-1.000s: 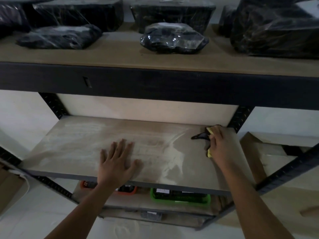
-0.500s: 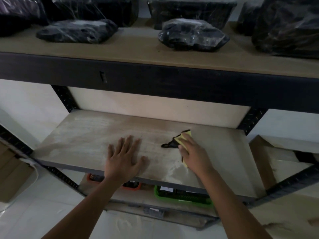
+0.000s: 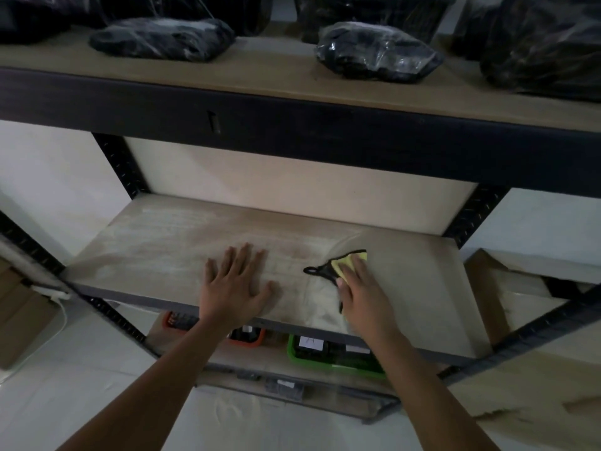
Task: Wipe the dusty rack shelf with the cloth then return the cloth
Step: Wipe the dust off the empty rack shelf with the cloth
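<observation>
**Cloth under our right hand, mid-shelf**

From the head camera we look down at the middle shelf [image 3: 156, 242] of a dark metal rack. Its pale board carries a film of dust, thicker and streaky toward the left, with smeared arcs near the centre and right.

Our left hand [image 3: 235, 284] lies flat on the board near the front edge, palm down, fingers straight and slightly spread, thumb out to the right. It holds nothing.

Our right hand [image 3: 359, 292] is just to the right of it, palm down on the cloth [image 3: 344, 265]. The fingers lie fairly straight over the cloth and press it onto the board; we cannot tell whether the thumb tucks under an edge. The cloth is yellow with a black border, and a black corner pokes out to the left of the fingertips, touching the shelf. It sits a little right of the shelf's centre, between the front edge and the back panel.

Above, the upper shelf [image 3: 279, 76] holds several dark bundles wrapped in plastic [image 3: 374, 52]. Below the wiped shelf, on a lower level, we see a green tray [image 3: 294, 353] and an orange tray [image 3: 250, 341] side by side, partly hidden by the board and our forearms. Cardboard [image 3: 527, 369] lies at the right, and a white cable [image 3: 58, 323] hangs at the left.
</observation>
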